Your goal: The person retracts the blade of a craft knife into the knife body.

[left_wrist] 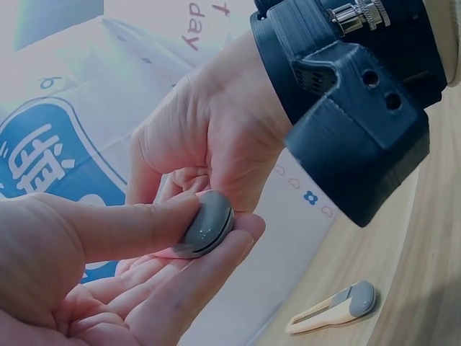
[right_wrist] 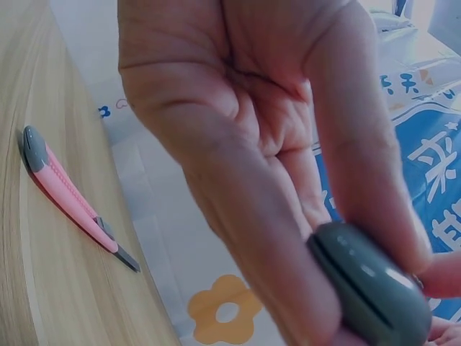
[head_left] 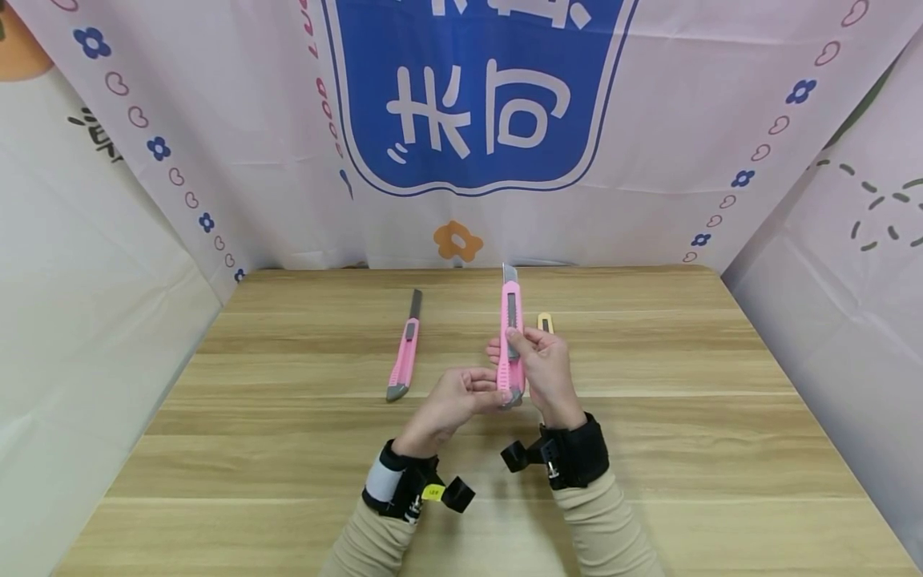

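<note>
A pink utility knife (head_left: pixel 509 320) with a grey end stands near upright between both hands, its short length of blade (head_left: pixel 510 273) pointing away. My left hand (head_left: pixel 456 402) pinches the grey end cap (left_wrist: pixel 209 225) between thumb and fingers. My right hand (head_left: pixel 544 365) grips the pink body from the right, thumb lying on the grey strip along its front. In the right wrist view the left hand (right_wrist: pixel 238 137) fills the middle, and the knife's pink body is hidden behind the cap.
Another pink utility knife (head_left: pixel 406 353) lies on the wooden table (head_left: pixel 288 449) to the left, its dark blade out. A small yellow cutter (head_left: pixel 545 322) lies behind the right hand, partly covered by it. A printed cloth (head_left: pixel 274 208) hangs along the table's back edge.
</note>
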Action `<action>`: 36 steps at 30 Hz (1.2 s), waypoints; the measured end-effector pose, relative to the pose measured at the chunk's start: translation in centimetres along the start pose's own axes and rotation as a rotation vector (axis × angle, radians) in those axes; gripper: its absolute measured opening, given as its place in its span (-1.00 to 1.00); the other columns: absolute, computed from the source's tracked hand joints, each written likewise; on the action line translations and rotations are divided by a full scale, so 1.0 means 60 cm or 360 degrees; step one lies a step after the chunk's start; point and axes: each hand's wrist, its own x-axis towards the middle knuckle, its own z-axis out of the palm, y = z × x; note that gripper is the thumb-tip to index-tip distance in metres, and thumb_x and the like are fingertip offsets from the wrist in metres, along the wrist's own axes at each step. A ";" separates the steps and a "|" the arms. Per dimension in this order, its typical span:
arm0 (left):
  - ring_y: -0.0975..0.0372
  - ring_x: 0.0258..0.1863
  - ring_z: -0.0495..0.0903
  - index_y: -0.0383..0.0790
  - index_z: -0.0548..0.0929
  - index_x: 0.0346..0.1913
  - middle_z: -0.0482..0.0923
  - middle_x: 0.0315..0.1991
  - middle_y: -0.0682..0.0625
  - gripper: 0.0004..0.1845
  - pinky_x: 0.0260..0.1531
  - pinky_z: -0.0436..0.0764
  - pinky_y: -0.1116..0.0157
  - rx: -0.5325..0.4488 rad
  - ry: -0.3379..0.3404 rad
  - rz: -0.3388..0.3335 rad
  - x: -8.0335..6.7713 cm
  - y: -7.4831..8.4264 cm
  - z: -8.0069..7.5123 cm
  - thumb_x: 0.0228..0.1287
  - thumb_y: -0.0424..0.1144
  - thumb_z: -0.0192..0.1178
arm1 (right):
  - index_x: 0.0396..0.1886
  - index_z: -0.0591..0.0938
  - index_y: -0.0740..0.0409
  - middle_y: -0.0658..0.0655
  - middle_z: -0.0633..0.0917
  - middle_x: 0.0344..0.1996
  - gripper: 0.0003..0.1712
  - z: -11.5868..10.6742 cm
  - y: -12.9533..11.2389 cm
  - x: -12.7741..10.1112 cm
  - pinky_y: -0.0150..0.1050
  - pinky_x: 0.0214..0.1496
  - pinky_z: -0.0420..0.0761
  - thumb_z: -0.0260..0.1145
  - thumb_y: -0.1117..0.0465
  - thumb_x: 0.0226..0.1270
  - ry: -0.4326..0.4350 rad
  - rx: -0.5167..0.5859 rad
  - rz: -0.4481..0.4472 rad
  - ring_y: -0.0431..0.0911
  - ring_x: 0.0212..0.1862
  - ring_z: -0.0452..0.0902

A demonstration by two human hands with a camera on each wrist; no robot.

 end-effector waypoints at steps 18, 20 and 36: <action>0.06 -0.04 0.73 -0.40 0.56 0.13 0.70 -0.02 -0.26 -0.64 0.06 0.70 0.24 -0.0031 -0.0102 -0.0043 0.005 -0.005 -0.003 0.28 -0.41 0.20 | 0.11 0.54 0.41 0.05 0.81 -0.39 -0.63 -0.007 -0.007 0.002 -0.20 -0.02 0.75 0.11 0.22 0.47 0.0050 -0.0075 0.0064 -0.24 -0.32 0.76; 0.08 -0.05 0.73 -0.40 0.55 0.13 0.69 -0.01 -0.26 -0.64 0.05 0.70 0.25 -0.0043 -0.0089 -0.0046 0.004 -0.004 -0.003 0.27 -0.42 0.20 | 0.12 0.54 0.38 0.07 0.81 -0.35 -0.62 -0.007 -0.008 0.003 -0.24 -0.04 0.75 0.12 0.21 0.47 0.0055 -0.0072 0.0064 -0.24 -0.32 0.76; 0.22 -0.16 0.75 -0.37 0.60 0.07 0.73 -0.05 -0.19 -0.66 0.00 0.70 0.29 -0.0050 -0.0007 -0.0051 0.000 0.000 -0.003 0.22 -0.40 0.26 | 0.05 0.56 0.46 -0.05 0.78 -0.55 -0.60 -0.006 -0.002 0.004 -0.36 -0.21 0.76 0.14 0.18 0.46 0.0061 -0.0077 0.0078 -0.23 -0.43 0.75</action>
